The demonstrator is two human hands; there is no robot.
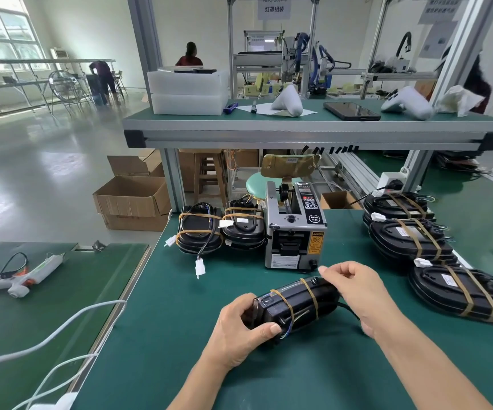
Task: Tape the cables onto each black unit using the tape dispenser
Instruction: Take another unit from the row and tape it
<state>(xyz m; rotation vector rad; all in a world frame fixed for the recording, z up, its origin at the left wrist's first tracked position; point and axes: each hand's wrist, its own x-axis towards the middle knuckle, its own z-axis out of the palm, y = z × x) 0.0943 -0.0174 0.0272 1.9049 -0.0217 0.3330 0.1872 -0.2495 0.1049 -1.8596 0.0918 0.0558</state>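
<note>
Hands at the table's (180, 335) near edge: left hand (240, 329) grips the black unit (295, 303), right hand (354, 287) pinches tape (322, 269) beside the tape dispenser (294, 232).

You have one black unit (295, 303) between your two hands, low in the frame's centre, with two tape bands across it. Two more taped units (199, 235) sit left of the single tape dispenser (294, 226) at centre. At the right edge you have a row of three unit stacks (411, 232). At the left edge lies one glue gun (23, 276). On the upper shelf: two white foam trays (187, 91), one dark tablet (351, 110), two white handheld housings (406, 103). Two open cardboard boxes (131, 196) stand on the floor, centre left.
</note>
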